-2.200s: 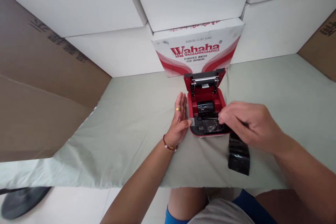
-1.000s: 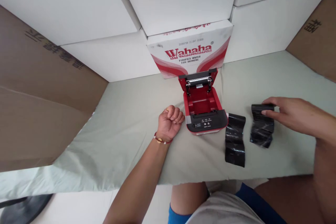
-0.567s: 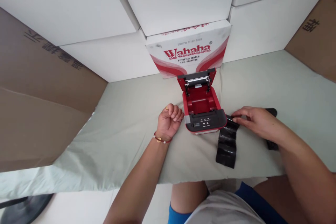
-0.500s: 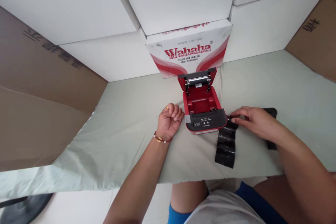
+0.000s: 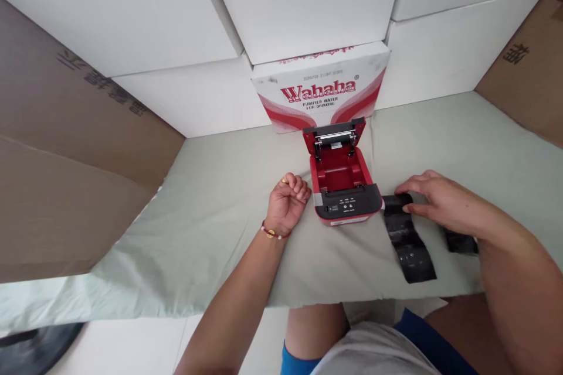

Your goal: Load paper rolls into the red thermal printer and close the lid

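Note:
A small red and black label printer [image 5: 345,202] stands on the cloth-covered table with its lid raised, its red inner bay bare. My left hand [image 5: 288,202] rests in a loose fist at the printer's left side, holding nothing. To the right of the printer, my right hand [image 5: 428,199] grips a black label roll [image 5: 398,202] between thumb and fingers. A glossy, wavy strip [image 5: 411,252] trails from that roll toward the table's front edge. Another black piece [image 5: 460,241] lies partly hidden under my right forearm; its kind is unclear.
Behind the printer stands a white and red Wahaha water carton [image 5: 323,91], against stacked white boxes [image 5: 308,6]. Brown cardboard boxes flank the table at left [image 5: 79,176] and right [image 5: 523,70]. A pale green cloth [image 5: 211,199] covers the table. A dark round base [image 5: 39,348] is on the floor.
My right hand has shifted slightly right with the black roll, and its trailing strip has swung to the right. My left hand keeps its place beside the printer. The view has tilted slightly.

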`<state>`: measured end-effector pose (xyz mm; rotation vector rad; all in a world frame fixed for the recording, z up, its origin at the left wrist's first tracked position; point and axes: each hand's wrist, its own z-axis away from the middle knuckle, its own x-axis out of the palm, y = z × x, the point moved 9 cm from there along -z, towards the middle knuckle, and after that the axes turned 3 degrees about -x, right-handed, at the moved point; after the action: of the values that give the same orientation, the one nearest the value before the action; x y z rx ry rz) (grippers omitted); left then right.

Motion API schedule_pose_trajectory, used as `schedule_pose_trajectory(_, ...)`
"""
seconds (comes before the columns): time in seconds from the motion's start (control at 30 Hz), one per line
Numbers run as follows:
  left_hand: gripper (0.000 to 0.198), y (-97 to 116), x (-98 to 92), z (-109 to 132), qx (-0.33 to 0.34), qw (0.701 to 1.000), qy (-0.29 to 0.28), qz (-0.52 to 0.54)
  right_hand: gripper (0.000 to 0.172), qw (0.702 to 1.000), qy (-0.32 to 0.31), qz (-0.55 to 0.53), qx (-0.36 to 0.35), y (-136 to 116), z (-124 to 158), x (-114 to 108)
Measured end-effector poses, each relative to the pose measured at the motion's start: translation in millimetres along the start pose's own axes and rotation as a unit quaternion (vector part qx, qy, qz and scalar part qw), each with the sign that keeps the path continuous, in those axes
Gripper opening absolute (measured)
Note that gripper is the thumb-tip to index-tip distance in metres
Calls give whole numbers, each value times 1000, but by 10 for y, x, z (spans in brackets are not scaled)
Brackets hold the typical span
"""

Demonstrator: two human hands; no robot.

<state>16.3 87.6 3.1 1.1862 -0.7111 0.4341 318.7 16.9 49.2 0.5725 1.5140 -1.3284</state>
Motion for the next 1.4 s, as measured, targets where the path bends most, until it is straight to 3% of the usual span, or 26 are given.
schedule_pose_trajectory(0.17,29,3,1,1,-1,1000,6,-2,40,999,-52,8,8,-238,-129,181)
schedule_pose_trajectory(0.23,29,0,0,3,-4,1000,7,-3,39,999,-51,-13,1,-264,-119,141)
schedule_pose_trajectory(0.3,28,-1,2,6,-4,1000,6,-4,40,997,-31,-68,-19,-288,-62,-62)
schedule_pose_trajectory(0.37,25,0,9,10,-1,1000,6,-5,43,993,4,-113,-39,-341,6,-404)
schedule_pose_trajectory(0.47,23,-5,22,19,3,1000,7,-15,47,989,57,-119,-59,-523,22,-922)
schedule_pose_trajectory(0.53,22,-3,28,21,10,999,8,-40,46,990,70,-100,-65,-702,-82,-1091)
schedule_pose_trajectory(0.63,22,41,15,21,54,992,18,-113,36,994,62,-64,-70,-983,-390,-1034)
schedule_pose_trajectory(0.8,14,136,-51,150,164,967,71,-181,42,999,10,-30,28,-1130,-914,-557)
schedule_pose_trajectory(0.9,8,248,23,417,267,926,94,-249,43,997,1,40,61,-1129,-1065,-372)
schedule_pose_trajectory(0.93,2,319,174,568,340,874,76,-338,43,996,3,59,67,-1120,-1092,-335)
schedule_pose_trajectory(1.03,25,307,617,980,491,710,2,-505,45,993,6,96,70,-1097,-1139,-260)
schedule_pose_trajectory(1.1,37,228,804,1135,534,644,-40,-546,46,990,7,119,73,-1094,-1163,-238)
schedule_pose_trajectory(1.2,41,123,952,1188,545,596,-75,-585,48,981,8,167,97,-1093,-1202,-220)
schedule_pose_trajectory(1.33,32,52,1011,1168,542,571,-89,-610,49,974,11,202,98,-1151,-1212,-178)
schedule_pose_trajectory(1.4,29,43,1012,1170,545,563,-85,-615,49,982,19,170,74,-1206,-1138,-189)
